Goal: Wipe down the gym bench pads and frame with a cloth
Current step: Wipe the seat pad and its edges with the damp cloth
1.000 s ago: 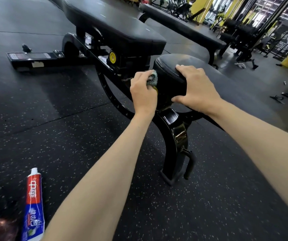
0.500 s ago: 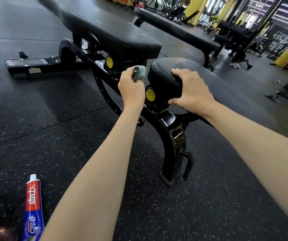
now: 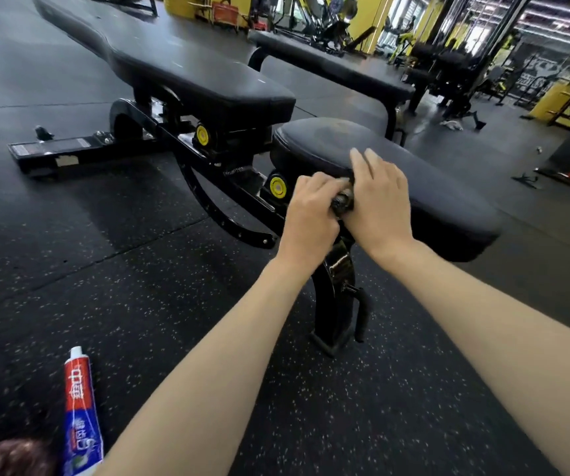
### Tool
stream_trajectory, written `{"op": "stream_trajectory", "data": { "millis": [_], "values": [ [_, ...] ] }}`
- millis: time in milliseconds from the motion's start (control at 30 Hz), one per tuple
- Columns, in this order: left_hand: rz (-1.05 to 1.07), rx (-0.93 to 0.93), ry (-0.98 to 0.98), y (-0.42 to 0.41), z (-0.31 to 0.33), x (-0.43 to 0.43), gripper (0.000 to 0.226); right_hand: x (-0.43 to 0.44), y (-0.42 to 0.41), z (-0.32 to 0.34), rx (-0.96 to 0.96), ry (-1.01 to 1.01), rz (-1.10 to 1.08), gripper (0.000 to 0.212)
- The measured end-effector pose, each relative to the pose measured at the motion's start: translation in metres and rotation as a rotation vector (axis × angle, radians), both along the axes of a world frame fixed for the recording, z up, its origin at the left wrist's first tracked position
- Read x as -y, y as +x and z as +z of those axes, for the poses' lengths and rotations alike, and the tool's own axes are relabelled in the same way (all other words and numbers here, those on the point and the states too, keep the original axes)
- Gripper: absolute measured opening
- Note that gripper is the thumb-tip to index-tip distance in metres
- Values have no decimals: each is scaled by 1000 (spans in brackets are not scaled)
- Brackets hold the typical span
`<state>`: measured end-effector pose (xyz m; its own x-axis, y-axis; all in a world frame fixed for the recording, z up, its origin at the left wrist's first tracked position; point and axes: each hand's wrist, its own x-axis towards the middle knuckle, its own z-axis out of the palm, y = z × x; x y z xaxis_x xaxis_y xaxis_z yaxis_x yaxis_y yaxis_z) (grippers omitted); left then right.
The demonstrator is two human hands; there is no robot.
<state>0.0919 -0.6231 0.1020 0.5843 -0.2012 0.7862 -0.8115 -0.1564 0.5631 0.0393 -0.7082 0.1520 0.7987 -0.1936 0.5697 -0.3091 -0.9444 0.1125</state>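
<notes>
Left hand (image 3: 311, 209) clenches cloth (image 3: 343, 202) at seat pad (image 3: 431, 187) edge; right hand (image 3: 378, 197) flat on pad.

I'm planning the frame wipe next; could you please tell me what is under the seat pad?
Under the seat pad, a frame post and a yellow cap show. The left hand, gripping the cloth, and the right hand hide where pad meets post.

Wadded cloth (image 3: 342, 201) at seat pad (image 3: 441, 194) edge
</notes>
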Motion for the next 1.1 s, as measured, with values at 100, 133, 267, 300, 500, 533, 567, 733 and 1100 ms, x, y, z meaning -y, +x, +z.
{"op": "stream_trajectory", "data": {
  "millis": [100,133,267,300,500,533,567,733,1100],
  "values": [
    [119,-163,-134,5,12,-11,40,9,-35,-17,65,80,-127,77],
    [176,-230,-173,13,20,-16,41,12,-43,-21,86,69,-143,75],
    [274,-311,-46,44,41,-20,49,27,-64,-28,180,42,-171,68],
    [284,-282,-2,46,42,-17,50,30,-67,-29,192,53,-186,68],
    [176,11,74,5,31,23,37,41,-76,-39,250,93,-204,63],
    [154,26,72,-9,28,31,37,40,-76,-41,265,99,-204,63],
    [129,34,72,-22,25,40,37,39,-76,-42,283,105,-203,63],
    [-63,107,82,-74,28,65,27,37,-81,-46,382,151,-173,60],
    [81,-21,11,-48,17,42,45,42,-123,-60,598,898,-178,82]
  ]
}}
